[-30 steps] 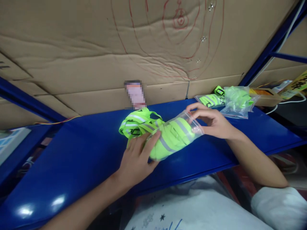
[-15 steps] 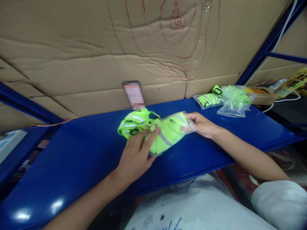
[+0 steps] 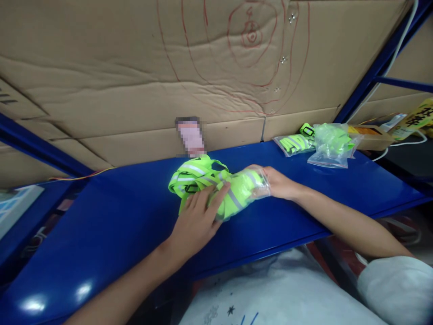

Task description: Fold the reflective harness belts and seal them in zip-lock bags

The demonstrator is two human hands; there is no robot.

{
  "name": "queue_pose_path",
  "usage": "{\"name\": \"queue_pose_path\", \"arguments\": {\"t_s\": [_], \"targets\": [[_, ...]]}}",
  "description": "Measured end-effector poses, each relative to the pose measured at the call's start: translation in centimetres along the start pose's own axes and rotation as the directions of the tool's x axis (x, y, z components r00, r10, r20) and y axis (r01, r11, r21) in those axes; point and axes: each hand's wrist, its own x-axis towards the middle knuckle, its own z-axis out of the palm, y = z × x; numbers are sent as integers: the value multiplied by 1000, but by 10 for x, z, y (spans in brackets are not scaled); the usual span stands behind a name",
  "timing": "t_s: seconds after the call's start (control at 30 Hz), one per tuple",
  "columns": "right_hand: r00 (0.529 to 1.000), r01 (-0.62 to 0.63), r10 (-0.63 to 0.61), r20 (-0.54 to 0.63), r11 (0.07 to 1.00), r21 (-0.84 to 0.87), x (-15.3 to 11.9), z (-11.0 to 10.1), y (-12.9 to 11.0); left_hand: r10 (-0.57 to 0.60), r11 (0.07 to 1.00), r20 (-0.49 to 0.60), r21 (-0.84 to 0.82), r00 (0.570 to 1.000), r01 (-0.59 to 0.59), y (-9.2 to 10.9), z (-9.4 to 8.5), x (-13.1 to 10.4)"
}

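One clear bag (image 3: 238, 194), with a folded lime-yellow reflective strap inside it, lies slantwise between the hands over the blue shelf (image 3: 135, 216); whether its underside touches the metal cannot be told. The left hand (image 3: 192, 221) has its index finger laid across the bag's near-left end, apart from the other fingers, which sit close together; the thumb is tucked at the lower edge, so that end looks lightly pinched, probably to keep it from sliding. The right hand (image 3: 279, 183) is closed on the opposite end, with fingers behind and under the plastic, perhaps to prop up the slippery film; their spacing is hidden.

Just beside the bag's left end is a loose strap bundle (image 3: 191, 174), coiled and partly under the left fingers; beyond it a blurred phone-like object (image 3: 191, 137) leans on the cardboard (image 3: 118, 106), apparently for support; well apart to the right, two more bags (image 3: 297, 143) (image 3: 329, 151) lie near an open box (image 3: 370, 140), seemingly set aside from the working spot.
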Motion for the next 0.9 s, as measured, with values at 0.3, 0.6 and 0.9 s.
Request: {"name": "queue_pose_path", "arguments": {"t_s": [0.3,0.6,0.9], "targets": [[857,-80,245,-454,932,352,-7,-73,-17,-272,948,-112,-202,956,246,-6,-14,1],[791,-285,222,-570,958,-22,13,-60,35,-225,963,-217,-197,950,183,-2,-9,-2],[992,6,1,-127,999,52,-12,-30,-27,-163,987,-91,-33,982,160,-6,6,-1]]}}
